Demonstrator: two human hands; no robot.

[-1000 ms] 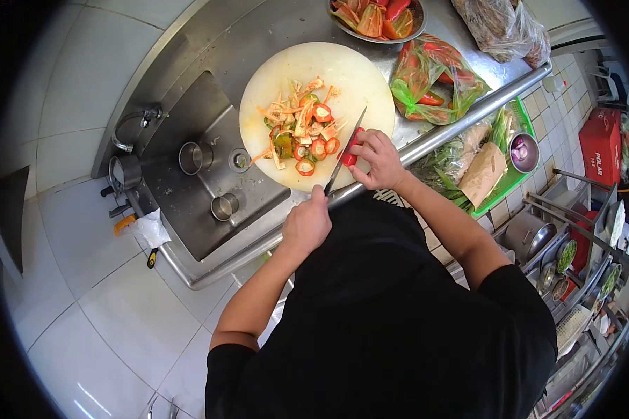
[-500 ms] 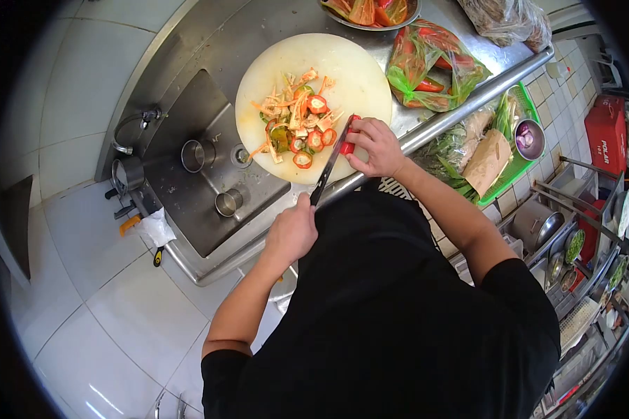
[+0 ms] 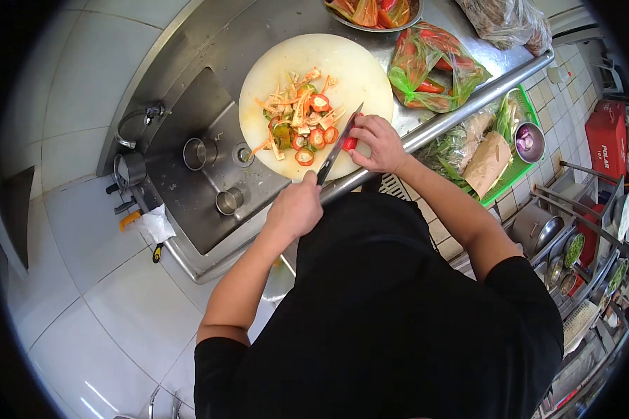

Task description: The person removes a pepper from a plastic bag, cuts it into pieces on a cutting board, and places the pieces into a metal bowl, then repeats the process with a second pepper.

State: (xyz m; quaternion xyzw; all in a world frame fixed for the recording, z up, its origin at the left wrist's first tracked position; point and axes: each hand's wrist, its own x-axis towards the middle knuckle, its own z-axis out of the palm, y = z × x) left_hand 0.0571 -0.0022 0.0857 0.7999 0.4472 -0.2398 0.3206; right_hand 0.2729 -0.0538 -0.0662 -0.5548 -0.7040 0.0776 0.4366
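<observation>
My left hand [image 3: 295, 208] is closed around the handle of a knife [image 3: 341, 144], whose blade points up and right over the white round cutting board [image 3: 360, 63]. Pinched under the fingers of my right hand [image 3: 381, 145] is a red pepper piece [image 3: 351, 142], right beside the blade at the board's right edge. Sliced red pepper rings [image 3: 317, 137] and a pile of pale and orange strips [image 3: 286, 108] lie at the middle and left of the board. My right fingertips partly hide the held piece.
A bowl of cut peppers [image 3: 386, 25] and a plastic bag of red peppers [image 3: 437, 70] sit beyond the board. The sink [image 3: 189, 181] holds metal cups [image 3: 196, 153]. A green tray [image 3: 514, 174] with vegetables and a small onion bowl [image 3: 531, 148] stands at right.
The knife has slid slightly forward and up along the red pepper piece, with my left hand following. My right hand keeps its hold in nearly the same place.
</observation>
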